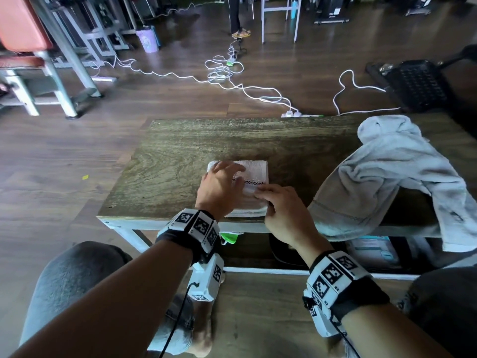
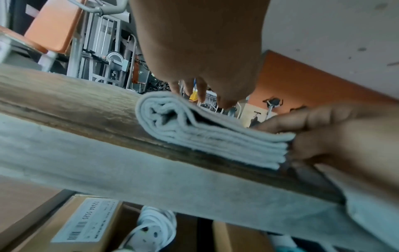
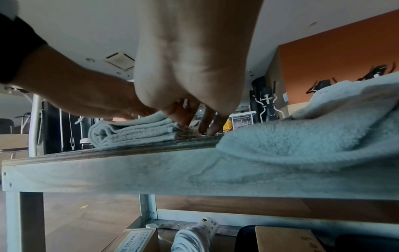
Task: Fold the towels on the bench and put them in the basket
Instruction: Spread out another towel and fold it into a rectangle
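A folded white towel lies on the wooden bench near its front edge. My left hand rests flat on top of it, fingers straight. My right hand pinches the towel's near right edge, fingers on top and thumb at the stacked layers. A crumpled grey towel sprawls over the bench's right part and hangs off the front. A black perforated basket stands on the floor beyond the bench, to the right.
White cables and a power strip trail over the floor behind the bench. Cardboard boxes and a coiled extension cord sit on the shelf under the bench. Gym frames stand far left. A person's legs are far back.
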`<act>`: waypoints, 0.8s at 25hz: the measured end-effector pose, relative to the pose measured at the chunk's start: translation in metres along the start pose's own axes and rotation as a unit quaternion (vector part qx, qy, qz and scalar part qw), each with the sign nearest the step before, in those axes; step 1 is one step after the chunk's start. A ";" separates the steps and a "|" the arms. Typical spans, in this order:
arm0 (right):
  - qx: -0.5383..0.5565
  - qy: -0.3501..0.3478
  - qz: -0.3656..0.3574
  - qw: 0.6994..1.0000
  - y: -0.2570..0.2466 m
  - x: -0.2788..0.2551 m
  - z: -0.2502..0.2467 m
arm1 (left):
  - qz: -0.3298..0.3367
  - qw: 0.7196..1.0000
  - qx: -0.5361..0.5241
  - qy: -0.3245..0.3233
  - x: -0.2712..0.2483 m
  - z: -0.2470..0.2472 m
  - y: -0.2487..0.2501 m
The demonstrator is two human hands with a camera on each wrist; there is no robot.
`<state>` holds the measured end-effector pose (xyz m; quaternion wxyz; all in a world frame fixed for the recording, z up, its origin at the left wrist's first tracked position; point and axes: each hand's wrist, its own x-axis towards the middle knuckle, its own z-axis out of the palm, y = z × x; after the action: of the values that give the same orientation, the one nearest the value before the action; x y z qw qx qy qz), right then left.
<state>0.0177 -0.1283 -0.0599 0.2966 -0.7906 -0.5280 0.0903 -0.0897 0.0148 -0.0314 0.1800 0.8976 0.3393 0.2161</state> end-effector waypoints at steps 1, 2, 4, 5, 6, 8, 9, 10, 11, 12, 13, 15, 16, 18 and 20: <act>0.005 0.004 0.001 1.000 -0.002 0.002 -0.001 | 0.005 0.998 0.047 -0.050 0.000 0.004 -0.006; 0.006 0.010 0.001 1.000 -0.004 0.005 -0.004 | 0.003 0.992 0.082 -0.098 -0.003 0.010 -0.011; -0.034 0.020 0.009 0.999 -0.008 0.022 -0.013 | -0.008 0.981 0.134 -0.140 -0.008 0.018 -0.015; -0.075 0.029 0.014 0.997 -0.011 0.034 -0.017 | -0.016 0.979 0.141 -0.146 -0.010 0.022 -0.017; -0.110 0.045 0.014 0.993 -0.015 0.045 -0.020 | -0.020 0.979 0.139 -0.148 -0.010 0.024 -0.015; -0.126 0.049 -0.013 0.991 -0.027 0.066 -0.009 | -0.035 0.978 0.128 -0.159 -0.010 0.022 -0.015; -0.124 0.033 -0.030 0.991 -0.033 0.073 0.002 | -0.041 0.979 0.117 -0.164 -0.008 0.022 -0.017; -0.115 0.011 -0.038 0.993 -0.036 0.078 0.017 | -0.043 0.979 0.109 -0.165 -0.007 0.022 -0.020; -0.103 -0.009 -0.032 0.994 -0.037 0.080 0.031 | -0.039 0.980 0.106 -0.162 -0.008 0.022 -0.024; -0.089 -0.024 -0.017 0.996 -0.035 0.081 0.041 | -0.032 0.982 0.106 -0.156 -0.010 0.022 -0.026; -0.079 -0.035 -0.001 0.996 -0.031 0.081 0.046 | -0.028 0.983 0.102 -0.151 -0.011 0.022 -0.028; -0.082 -0.056 -0.002 0.995 -0.019 0.080 0.045 | -0.035 0.984 0.089 -0.153 -0.011 0.021 -0.026; -0.087 -0.066 -0.013 0.994 -0.015 0.078 0.043 | -0.044 0.984 0.076 -0.158 -0.011 0.020 -0.025; -0.090 -0.072 -0.024 0.993 -0.008 0.074 0.040 | -0.053 0.984 0.035 -0.165 -0.006 0.018 -0.027; -0.099 -0.071 -0.015 0.992 -0.009 0.072 0.039 | -0.056 0.986 -0.002 -0.158 -0.007 0.016 -0.035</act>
<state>0.0235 -0.0475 -0.0744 0.1800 -0.7996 -0.5659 0.0892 -0.1045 0.0320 -0.0629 0.2452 0.8998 0.3556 0.0616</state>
